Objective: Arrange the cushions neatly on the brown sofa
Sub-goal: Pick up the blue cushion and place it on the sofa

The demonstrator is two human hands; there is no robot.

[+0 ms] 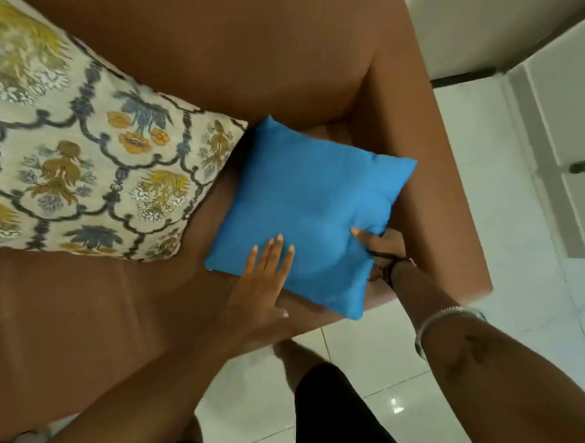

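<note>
A small plain blue cushion (309, 208) lies on the seat of the brown sofa (226, 53), close to its right armrest. My right hand (382, 249) grips the cushion's right edge, thumb on top and fingers tucked behind. My left hand (263, 288) lies flat with fingers spread on the cushion's lower left part. A larger cream cushion with a blue and yellow floral pattern (82, 160) leans at the left, its corner almost touching the blue one.
The sofa's right armrest (439, 203) rises just beside the blue cushion. White glossy floor tiles (490, 216) lie to the right and below. A white wall and skirting (546, 134) run along the far right. My leg in black cloth (341, 412) stands at the sofa's front.
</note>
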